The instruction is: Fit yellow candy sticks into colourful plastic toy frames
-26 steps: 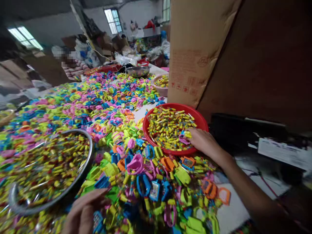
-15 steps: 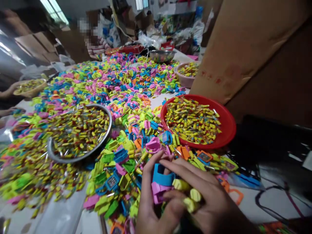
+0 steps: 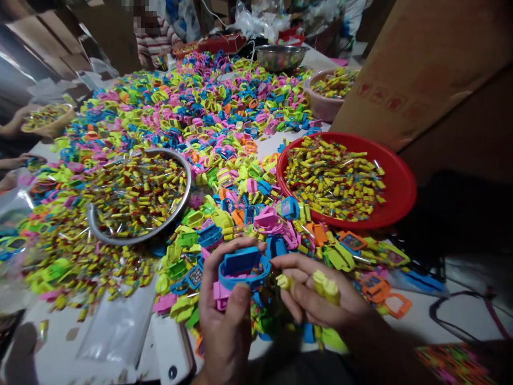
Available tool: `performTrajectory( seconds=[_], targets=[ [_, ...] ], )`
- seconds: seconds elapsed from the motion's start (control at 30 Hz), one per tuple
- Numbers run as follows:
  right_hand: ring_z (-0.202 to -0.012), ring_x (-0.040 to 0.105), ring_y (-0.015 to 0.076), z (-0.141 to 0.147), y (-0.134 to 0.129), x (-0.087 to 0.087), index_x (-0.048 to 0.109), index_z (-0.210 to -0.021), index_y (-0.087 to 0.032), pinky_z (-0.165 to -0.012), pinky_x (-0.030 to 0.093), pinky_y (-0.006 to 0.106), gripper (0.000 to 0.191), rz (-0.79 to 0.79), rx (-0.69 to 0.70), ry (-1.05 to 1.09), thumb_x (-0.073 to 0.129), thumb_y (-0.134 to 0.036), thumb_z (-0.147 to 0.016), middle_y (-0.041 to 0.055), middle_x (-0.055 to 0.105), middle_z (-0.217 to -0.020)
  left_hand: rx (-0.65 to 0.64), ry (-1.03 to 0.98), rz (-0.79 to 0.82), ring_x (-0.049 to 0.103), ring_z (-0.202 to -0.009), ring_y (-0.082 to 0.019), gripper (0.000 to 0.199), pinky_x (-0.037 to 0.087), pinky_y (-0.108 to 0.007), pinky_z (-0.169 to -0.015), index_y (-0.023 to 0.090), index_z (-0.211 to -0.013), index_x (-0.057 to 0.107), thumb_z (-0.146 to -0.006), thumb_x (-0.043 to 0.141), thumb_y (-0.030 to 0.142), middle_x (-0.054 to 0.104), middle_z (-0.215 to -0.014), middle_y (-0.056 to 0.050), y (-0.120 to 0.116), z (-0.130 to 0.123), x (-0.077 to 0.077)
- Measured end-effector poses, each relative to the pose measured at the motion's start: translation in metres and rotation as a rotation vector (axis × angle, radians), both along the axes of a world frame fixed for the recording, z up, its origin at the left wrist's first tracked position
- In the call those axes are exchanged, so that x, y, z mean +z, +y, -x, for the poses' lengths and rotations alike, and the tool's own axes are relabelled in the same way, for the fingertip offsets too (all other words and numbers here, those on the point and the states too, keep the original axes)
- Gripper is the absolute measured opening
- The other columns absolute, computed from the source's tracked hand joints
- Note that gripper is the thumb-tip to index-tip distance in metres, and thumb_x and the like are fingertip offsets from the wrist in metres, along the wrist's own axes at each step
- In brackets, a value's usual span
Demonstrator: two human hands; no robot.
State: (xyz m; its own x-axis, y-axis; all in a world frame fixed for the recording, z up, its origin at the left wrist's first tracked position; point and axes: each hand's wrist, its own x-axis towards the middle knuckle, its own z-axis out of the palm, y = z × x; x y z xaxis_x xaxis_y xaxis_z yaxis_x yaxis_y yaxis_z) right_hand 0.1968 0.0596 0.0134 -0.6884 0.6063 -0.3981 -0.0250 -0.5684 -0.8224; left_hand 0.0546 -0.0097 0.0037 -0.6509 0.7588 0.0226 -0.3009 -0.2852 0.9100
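My left hand (image 3: pixel 228 315) is wrapped round a blue plastic watch toy (image 3: pixel 244 267), with a pink piece (image 3: pixel 221 295) under it against the palm. Just to the right, my right hand (image 3: pixel 320 294) holds several small yellow pieces (image 3: pixel 326 287) between curled fingers and palm; its index fingertip is close to the blue toy's right edge. Beyond both hands lies a loose heap of pink, blue, green and orange toy pieces (image 3: pixel 216 219). A red basin (image 3: pixel 401 187) of yellow pieces stands behind my right hand.
A metal bowl (image 3: pixel 182 208) of yellow pieces is at left. A white phone (image 3: pixel 170 347) and clear bag (image 3: pixel 116 326) lie near the front edge. Cardboard (image 3: pixel 420 69) rises at right. Another person's hand (image 3: pixel 16 125) holds a bowl; a person in stripes (image 3: pixel 156 40) is at the back.
My hands have moved apart. The blue and pink pieces have shifted left with my left hand, while the yellow pieces stay in my right. The view has tilted down.
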Motion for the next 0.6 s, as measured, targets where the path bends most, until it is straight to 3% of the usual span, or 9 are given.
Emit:
performTrajectory(
  seconds=[0.07, 0.17, 0.27, 0.37, 0.6],
  targets=[
    [-0.052, 0.032, 0.0076, 0.005, 0.0, 0.0, 0.064, -0.122, -0.016, -0.052, 0.024, 0.024, 0.061, 0.104, 0.024, 0.089, 0.076, -0.065, -0.088, -0.0043, 0.057, -0.064, -0.008, 0.099, -0.041, 0.078, -0.104, -0.019, 0.032, 0.063, -0.02, -0.082, 0.032, -0.118, 0.075, -0.088, 0.081, 0.041, 0.077, -0.116, -0.001, -0.001, 0.003, -0.002],
    [-0.049, 0.029, 0.0063, 0.008, 0.001, 0.004, 0.062, -0.114, -0.017, -0.05, 0.017, 0.024, 0.057, 0.197, 0.021, 0.142, 0.078, -0.064, -0.087, -0.0054, 0.056, -0.061, -0.054, 0.244, -0.089, 0.076, -0.105, -0.017, 0.033, 0.062, -0.022, -0.091, 0.031, -0.125, 0.072, -0.093, 0.077, 0.038, 0.075, -0.115, -0.002, -0.005, 0.009, -0.009],
    [-0.05, 0.03, 0.006, 0.007, 0.002, 0.008, 0.064, -0.105, -0.016, -0.052, 0.019, 0.024, 0.055, 0.219, -0.011, 0.171, 0.081, -0.064, -0.084, -0.0057, 0.054, -0.058, -0.086, 0.354, -0.127, 0.072, -0.114, -0.019, 0.037, 0.061, -0.028, -0.101, 0.028, -0.131, 0.067, -0.096, 0.073, 0.033, 0.071, -0.122, -0.003, -0.009, 0.014, -0.015],
    [-0.053, 0.03, 0.0061, 0.005, 0.002, 0.01, 0.066, -0.108, -0.015, -0.054, 0.019, 0.024, 0.055, 0.243, -0.027, 0.177, 0.084, -0.061, -0.083, -0.0051, 0.054, -0.061, -0.121, 0.445, -0.185, 0.07, -0.115, -0.02, 0.036, 0.06, -0.033, -0.103, 0.025, -0.132, 0.066, -0.097, 0.071, 0.031, 0.068, -0.121, -0.005, -0.008, 0.018, -0.017],
    [-0.061, 0.039, 0.01, 0.003, 0.005, 0.01, 0.074, -0.111, -0.014, -0.059, 0.022, 0.027, 0.056, 0.228, -0.024, 0.178, 0.085, -0.06, -0.08, -0.0024, 0.055, -0.065, -0.146, 0.668, -0.252, 0.069, -0.11, -0.02, 0.036, 0.061, -0.034, -0.1, 0.022, -0.132, 0.067, -0.097, 0.071, 0.027, 0.069, -0.115, -0.007, 0.0, 0.022, -0.006]
  ],
)
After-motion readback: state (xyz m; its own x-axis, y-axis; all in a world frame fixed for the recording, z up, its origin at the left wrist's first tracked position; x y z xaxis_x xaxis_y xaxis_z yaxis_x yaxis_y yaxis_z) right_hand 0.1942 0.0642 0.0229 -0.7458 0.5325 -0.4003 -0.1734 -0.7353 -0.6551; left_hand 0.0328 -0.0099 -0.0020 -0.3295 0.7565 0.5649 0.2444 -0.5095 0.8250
